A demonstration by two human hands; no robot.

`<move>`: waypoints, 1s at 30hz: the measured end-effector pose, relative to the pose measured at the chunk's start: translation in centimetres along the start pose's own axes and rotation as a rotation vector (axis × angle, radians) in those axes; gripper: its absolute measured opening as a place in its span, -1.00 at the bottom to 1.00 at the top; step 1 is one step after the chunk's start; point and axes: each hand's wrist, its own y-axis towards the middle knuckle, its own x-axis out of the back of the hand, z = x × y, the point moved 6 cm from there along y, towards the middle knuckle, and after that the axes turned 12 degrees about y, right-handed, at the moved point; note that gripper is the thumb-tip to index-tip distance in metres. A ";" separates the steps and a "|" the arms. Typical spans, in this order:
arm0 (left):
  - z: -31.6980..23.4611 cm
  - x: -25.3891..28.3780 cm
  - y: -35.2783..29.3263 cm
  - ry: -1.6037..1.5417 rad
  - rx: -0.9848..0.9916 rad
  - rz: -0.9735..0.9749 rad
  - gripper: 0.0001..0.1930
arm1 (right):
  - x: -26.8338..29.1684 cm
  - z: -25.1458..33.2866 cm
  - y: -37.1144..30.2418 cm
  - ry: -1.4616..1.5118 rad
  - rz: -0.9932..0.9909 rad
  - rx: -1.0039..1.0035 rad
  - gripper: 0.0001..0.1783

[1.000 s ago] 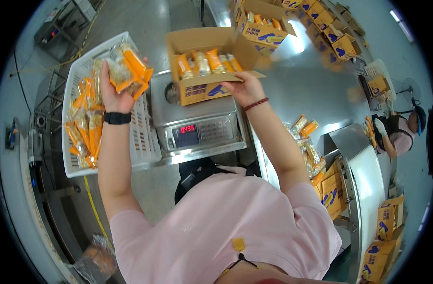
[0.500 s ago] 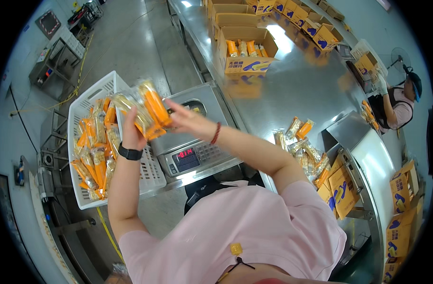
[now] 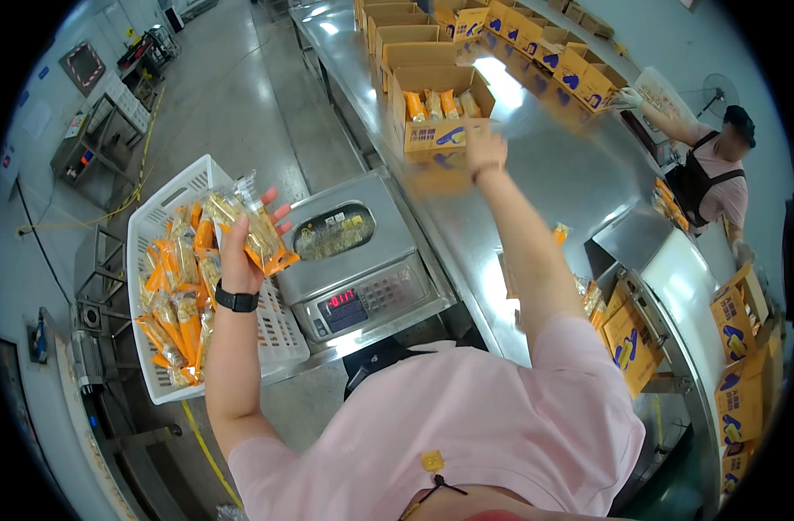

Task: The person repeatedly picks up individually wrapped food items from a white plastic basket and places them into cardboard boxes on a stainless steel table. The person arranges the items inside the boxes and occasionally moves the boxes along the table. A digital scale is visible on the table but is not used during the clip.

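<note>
My left hand [image 3: 245, 252] is over the right rim of the white crate, its thumb and palm clasping clear-and-orange snack packets [image 3: 260, 236]; the exact number is hidden. Loose packets of the same kind [image 3: 178, 300] fill the crate [image 3: 162, 392]. My right arm reaches across the steel table, and my right hand [image 3: 485, 149] is blurred at the front right corner of an open cardboard box [image 3: 420, 139]. Inside that box several packets [image 3: 432, 105] stand upright. Motion hides whether my right fingers hold anything.
A steel scale [image 3: 384, 291] with a lit red display stands beside the crate. More open boxes [image 3: 410, 36] line the table's far side. Packets [image 3: 593, 300] lie past my right arm. A co-worker [image 3: 718, 165] reaches toward a box at the far right.
My right hand has swung from beside my left hand over to the open box. My left hand still holds packets near the crate; an orange one seen between the hands is no longer there.
</note>
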 end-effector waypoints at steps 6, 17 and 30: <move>0.2 0.7 -0.3 -0.156 0.048 -0.096 -0.48 | -14.9 -1.5 -15.2 0.171 0.126 0.256 -0.41; 0.7 0.4 -0.3 0.021 -0.001 -0.076 -0.55 | -13.6 -0.9 -19.7 0.342 0.039 0.292 -0.47; -0.2 2.1 0.0 -0.058 0.018 -0.286 -0.53 | -14.1 -1.1 -19.8 0.354 0.036 0.299 -0.47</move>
